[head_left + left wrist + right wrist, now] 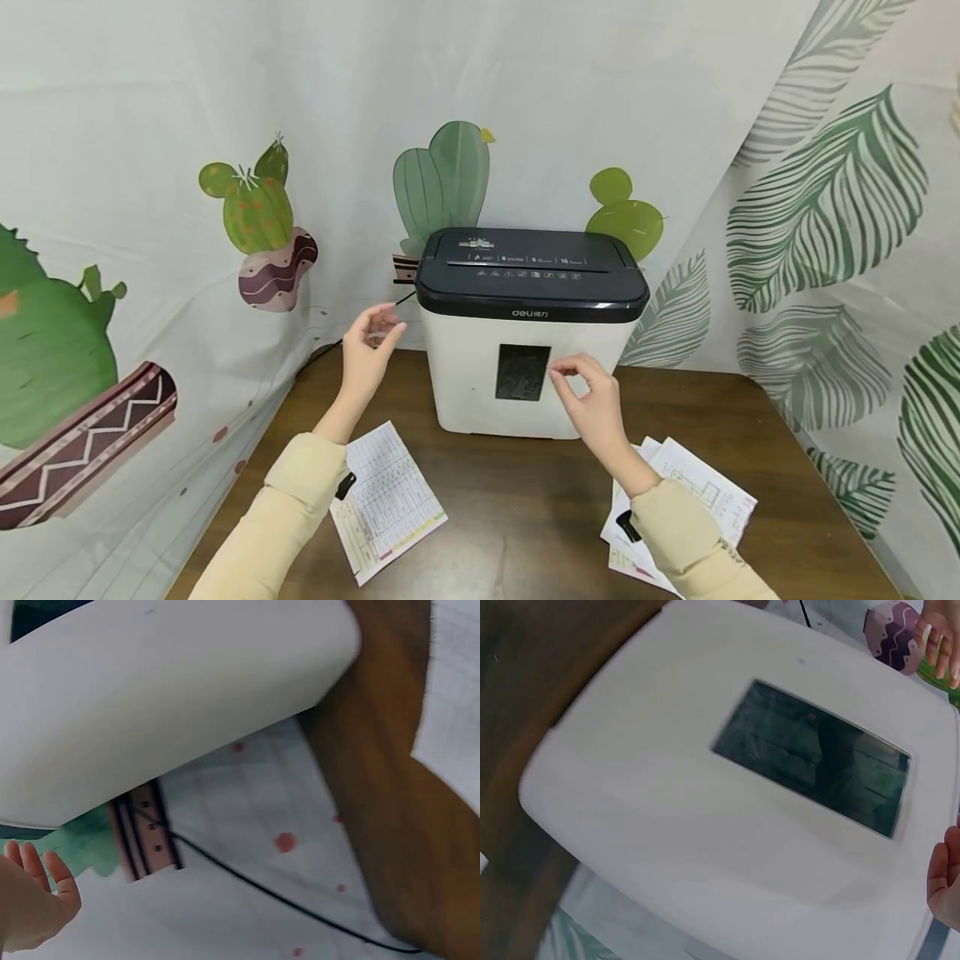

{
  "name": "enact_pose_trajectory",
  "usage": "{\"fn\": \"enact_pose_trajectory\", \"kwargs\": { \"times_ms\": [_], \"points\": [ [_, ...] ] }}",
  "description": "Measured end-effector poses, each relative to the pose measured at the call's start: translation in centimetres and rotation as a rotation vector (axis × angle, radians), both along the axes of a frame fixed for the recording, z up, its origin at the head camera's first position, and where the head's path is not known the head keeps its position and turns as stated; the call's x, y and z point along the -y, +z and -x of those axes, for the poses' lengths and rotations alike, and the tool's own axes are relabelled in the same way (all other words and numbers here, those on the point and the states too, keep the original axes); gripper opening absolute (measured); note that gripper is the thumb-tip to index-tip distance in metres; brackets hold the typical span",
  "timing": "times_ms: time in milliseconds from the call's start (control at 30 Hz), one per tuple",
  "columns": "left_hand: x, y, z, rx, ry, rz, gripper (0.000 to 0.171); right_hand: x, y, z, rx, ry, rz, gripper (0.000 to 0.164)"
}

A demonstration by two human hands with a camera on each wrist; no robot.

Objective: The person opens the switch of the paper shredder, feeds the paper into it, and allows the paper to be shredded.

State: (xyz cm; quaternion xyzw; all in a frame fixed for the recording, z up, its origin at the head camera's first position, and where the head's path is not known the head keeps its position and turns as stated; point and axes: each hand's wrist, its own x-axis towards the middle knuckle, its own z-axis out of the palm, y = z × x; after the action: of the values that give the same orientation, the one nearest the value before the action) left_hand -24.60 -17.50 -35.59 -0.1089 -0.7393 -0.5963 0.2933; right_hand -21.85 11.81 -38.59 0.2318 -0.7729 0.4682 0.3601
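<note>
A white paper shredder (465,375) with a black lid (525,287) stands upright at the back of the table. My left hand (370,342) is raised beside its left side, fingers loosely bent and nothing held. In front of the shredder, near its dark window (522,372), hovers my right hand (592,400), thumb and index finger close together with no object between them. The left wrist view shows the left hand (37,900) near the lid's edge. Both hands appear in the right wrist view, the right hand (946,877) at the edge by the shredder's body (705,825).
A printed sheet (390,492) lies on the brown table (495,517) below the left forearm. Several overlapping papers (708,492) are partly hidden under the right forearm. A black cord (285,900) runs from the shredder along the patterned curtain (337,100) behind the table.
</note>
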Motion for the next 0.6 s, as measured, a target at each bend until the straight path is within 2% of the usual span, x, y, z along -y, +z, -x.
{"fn": "enact_pose_trajectory", "kwargs": {
  "times_ms": [367, 600],
  "points": [
    [1.3, -5.9, -1.3, 0.108, 0.036, 0.041, 0.027, 0.5, -3.7, -0.9, 0.116, -0.021, -0.007, 0.007],
    [3.5, -12.0, -0.2, 0.235, 0.027, 0.095, 0.026, 1.1, -6.5, -1.4, 0.206, -0.008, -0.035, 0.008]
  ]
}}
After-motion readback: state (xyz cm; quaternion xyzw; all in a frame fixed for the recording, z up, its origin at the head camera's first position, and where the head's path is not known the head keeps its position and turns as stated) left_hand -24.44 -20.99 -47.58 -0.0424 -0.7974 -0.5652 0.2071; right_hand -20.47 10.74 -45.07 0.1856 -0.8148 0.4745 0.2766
